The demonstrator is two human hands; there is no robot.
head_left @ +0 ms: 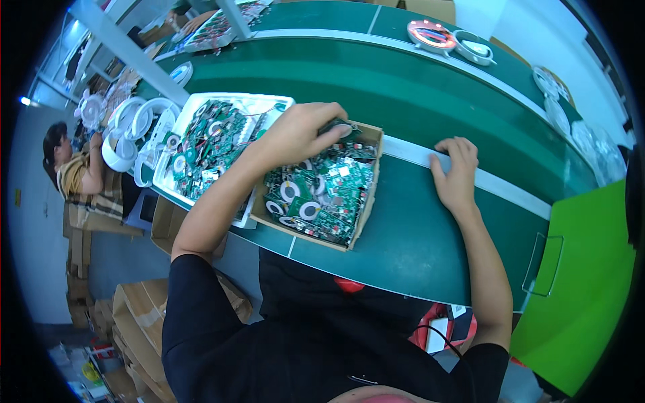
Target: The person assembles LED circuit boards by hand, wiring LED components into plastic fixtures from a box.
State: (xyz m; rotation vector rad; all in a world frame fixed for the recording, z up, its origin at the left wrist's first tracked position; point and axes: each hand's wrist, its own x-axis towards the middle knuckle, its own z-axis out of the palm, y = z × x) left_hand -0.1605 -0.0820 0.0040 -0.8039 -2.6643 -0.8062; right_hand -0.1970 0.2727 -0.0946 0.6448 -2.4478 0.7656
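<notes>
My left hand [302,134], at centre frame, pinches a green circuit board [339,126] at the far edge of the cardboard box [368,195]; judging by the box, still heaped with boards, most remain. My right hand [457,176] lies flat and empty, right of centre, on the white strip [510,188]. A white tray [201,101] of boards sits left of the box; brown cartons [141,322] stack at lower left.

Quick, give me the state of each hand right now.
Left hand: fingers closed on a green circuit board over the cardboard box.
Right hand: open, empty, resting flat on the green table by the white stripe.
</notes>
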